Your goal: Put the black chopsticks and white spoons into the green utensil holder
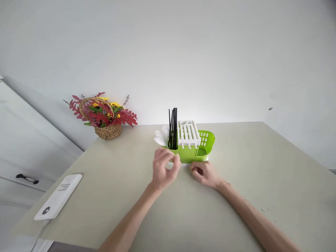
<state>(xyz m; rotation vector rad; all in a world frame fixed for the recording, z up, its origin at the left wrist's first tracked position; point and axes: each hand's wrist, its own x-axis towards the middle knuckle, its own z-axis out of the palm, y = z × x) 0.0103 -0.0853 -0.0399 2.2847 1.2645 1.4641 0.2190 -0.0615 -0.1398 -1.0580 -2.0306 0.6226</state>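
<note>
A green utensil holder (187, 154) stands on the table, with a white slotted rack (188, 133) on top. Black chopsticks (173, 129) stand upright in its left part, beside several white spoons (160, 136) with their bowls up. My left hand (165, 169) is raised before the holder's left front, its fingers curled and the thumb bent close to them in a pinch. Whatever may be between those fingertips is hidden. Curled into a loose fist, my right hand (204, 174) rests on the table against the holder's front base, and no held thing shows there.
A wicker basket of artificial flowers (108, 131) sits at the back left, near the wall. On the table's left edge lies a white power strip (59, 197) with a cable. White drawers (28, 147) stand left of the table.
</note>
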